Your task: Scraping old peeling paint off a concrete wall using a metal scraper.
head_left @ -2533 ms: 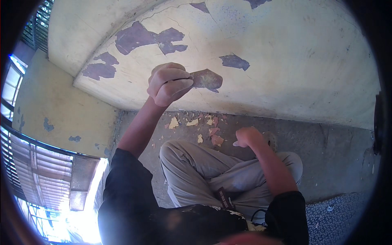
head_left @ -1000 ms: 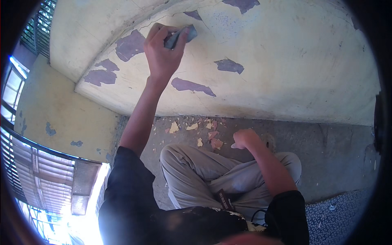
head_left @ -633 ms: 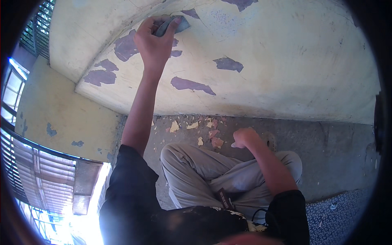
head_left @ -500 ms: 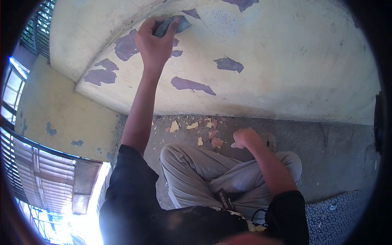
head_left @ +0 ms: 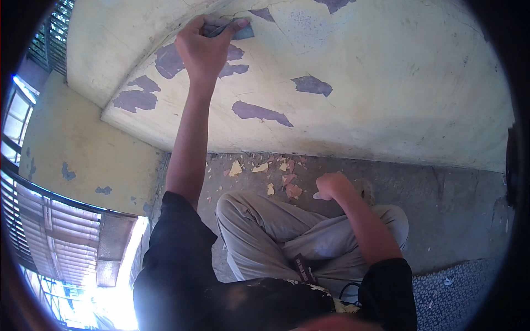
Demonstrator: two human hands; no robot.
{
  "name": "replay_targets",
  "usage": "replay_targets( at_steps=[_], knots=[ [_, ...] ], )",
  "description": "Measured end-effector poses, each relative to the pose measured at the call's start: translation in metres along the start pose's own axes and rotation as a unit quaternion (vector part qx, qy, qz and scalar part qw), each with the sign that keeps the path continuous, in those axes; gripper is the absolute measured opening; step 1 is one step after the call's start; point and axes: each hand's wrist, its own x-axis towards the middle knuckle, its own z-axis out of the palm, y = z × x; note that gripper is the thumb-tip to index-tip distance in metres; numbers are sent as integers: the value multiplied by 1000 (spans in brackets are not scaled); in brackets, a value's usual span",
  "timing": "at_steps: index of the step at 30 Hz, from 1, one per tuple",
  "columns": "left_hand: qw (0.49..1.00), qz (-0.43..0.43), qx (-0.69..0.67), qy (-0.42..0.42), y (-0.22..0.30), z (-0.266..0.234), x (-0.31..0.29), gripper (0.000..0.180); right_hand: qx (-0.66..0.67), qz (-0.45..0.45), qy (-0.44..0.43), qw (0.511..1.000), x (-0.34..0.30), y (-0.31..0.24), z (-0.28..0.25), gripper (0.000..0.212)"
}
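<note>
With its arm stretched up, my left hand (head_left: 204, 52) pinches a folded grey-green piece of sandpaper (head_left: 243, 31) against the cream wall (head_left: 375, 83). My left thumb lies on top of the sheet, and part of it is hidden behind the fingers. Around that hand, purple-grey patches (head_left: 169, 62) show where paint has come off. My right hand (head_left: 333, 186) is closed with curled fingers, low above the floor beside my folded legs (head_left: 265, 220). Whether anything is inside that fist is hidden.
Yellow and reddish paint flakes (head_left: 292, 191) are scattered on the grey concrete floor (head_left: 447, 204) along the wall's foot. A patterned mat (head_left: 458, 298) lies at the lower right. To the left are a side wall (head_left: 88, 149) and a bright slatted window (head_left: 66, 231).
My left hand has shifted slightly left across the wall with the sandpaper, whose folded part now sits flatter. My right hand stays in about the same place.
</note>
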Motion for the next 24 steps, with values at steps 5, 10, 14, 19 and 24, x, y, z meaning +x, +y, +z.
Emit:
replay_targets(
  at_steps=[5,10,14,19,24],
  knots=[
    [998,-5,56,12,-4,1,2,31,-4,4,-4,1000,-1,-3,-2,49],
    [999,-8,-19,-29,-13,1,5,33,-6,4,-6,1000,4,-1,0,49],
    [1000,-23,-16,0,-5,5,-4,32,-7,10,-10,1000,2,0,0,50],
    [997,-1,43,-68,-4,-5,5,30,-8,1,-2,1000,0,-2,-2,50],
    [995,33,66,-73,-6,-11,2,33,-3,7,3,1000,1,1,1,50]
  ],
)
